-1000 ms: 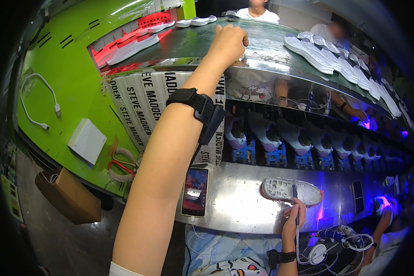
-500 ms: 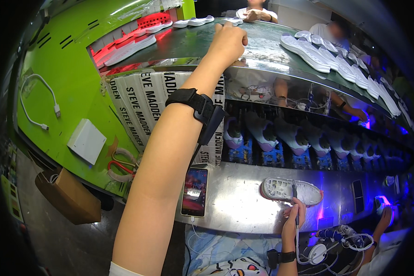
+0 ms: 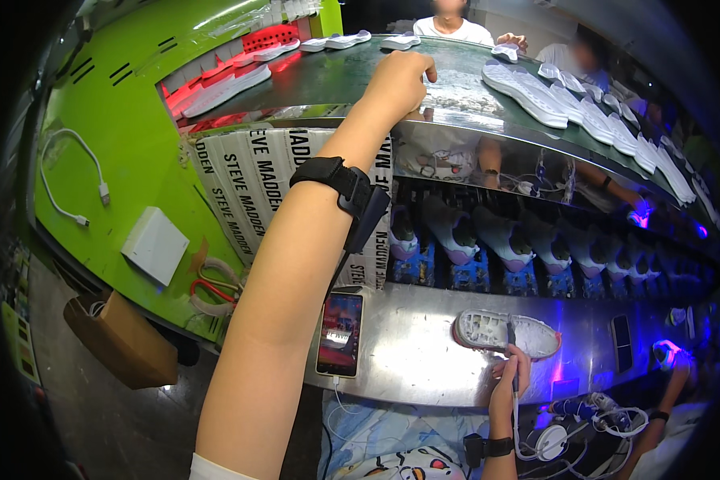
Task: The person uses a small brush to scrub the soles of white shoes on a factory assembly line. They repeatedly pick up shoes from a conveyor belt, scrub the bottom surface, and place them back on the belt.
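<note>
My left hand is stretched far forward over the green conveyor belt. Its fingers bend down away from view and the thumb stands out to the right; whether anything is in it is hidden. Just beyond the fingers lies a white shoe sole. Low on the right, my right hand is closed on a slim, dark-tipped brush-like tool, with a white tube or cable running down beside the wrist. The tip reaches across a white shoe sole with a gridded hollow, lying on the metal bench.
White soles line the belt's right side; others sit by a red-lit opening in the green machine. Shoes stand on a lower rack. A phone lies on the bench. Across the belt a person's hand is near a sole.
My left hand has drawn slightly back from the far sole, its fingers more bent. The person opposite has parted their hands, one now by a sole at right. My right hand stays put.
</note>
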`<state>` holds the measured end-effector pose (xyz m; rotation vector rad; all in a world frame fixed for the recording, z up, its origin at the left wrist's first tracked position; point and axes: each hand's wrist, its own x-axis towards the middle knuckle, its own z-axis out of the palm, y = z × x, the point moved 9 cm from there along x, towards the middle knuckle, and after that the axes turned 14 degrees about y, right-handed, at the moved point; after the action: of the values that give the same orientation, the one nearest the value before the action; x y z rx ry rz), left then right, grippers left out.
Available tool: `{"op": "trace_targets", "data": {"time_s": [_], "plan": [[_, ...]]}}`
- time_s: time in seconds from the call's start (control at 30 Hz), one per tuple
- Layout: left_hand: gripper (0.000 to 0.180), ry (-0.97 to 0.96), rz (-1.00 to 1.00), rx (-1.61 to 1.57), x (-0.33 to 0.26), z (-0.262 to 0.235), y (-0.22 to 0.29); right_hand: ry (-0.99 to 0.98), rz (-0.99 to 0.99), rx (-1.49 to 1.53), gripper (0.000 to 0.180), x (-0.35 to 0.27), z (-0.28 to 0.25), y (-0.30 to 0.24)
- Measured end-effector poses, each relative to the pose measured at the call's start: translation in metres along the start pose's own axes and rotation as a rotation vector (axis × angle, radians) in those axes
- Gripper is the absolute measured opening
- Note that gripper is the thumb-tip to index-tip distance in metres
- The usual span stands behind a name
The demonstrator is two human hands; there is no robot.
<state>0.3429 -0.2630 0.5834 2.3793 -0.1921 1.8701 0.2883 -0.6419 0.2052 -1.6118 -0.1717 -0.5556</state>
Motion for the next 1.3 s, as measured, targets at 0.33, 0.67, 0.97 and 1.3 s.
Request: {"op": "trace_targets", "data": {"time_s": [0.33, 0.67, 0.97, 1.3], "plan": [[0.025, -0.155, -0.051, 0.048, -0.004, 0.014, -0.006, -0.028, 0.008, 0.001, 0.028, 0.000, 0.000, -0.003], [0.048, -0.581, -0.114, 0.030, -0.023, 0.050, -0.002, -0.032, 0.012, -0.015, 0.027, -0.001, -0.003, 0.004], [0.037, -0.626, -0.188, 0.075, -0.012, 0.058, 0.022, 0.080, -0.059, 0.034, 0.026, 0.004, -0.023, 0.030], [0.044, -0.426, -0.262, -0.038, 0.033, 0.110, 0.093, 0.075, -0.003, 0.071, 0.027, 0.004, -0.020, -0.002]]}}
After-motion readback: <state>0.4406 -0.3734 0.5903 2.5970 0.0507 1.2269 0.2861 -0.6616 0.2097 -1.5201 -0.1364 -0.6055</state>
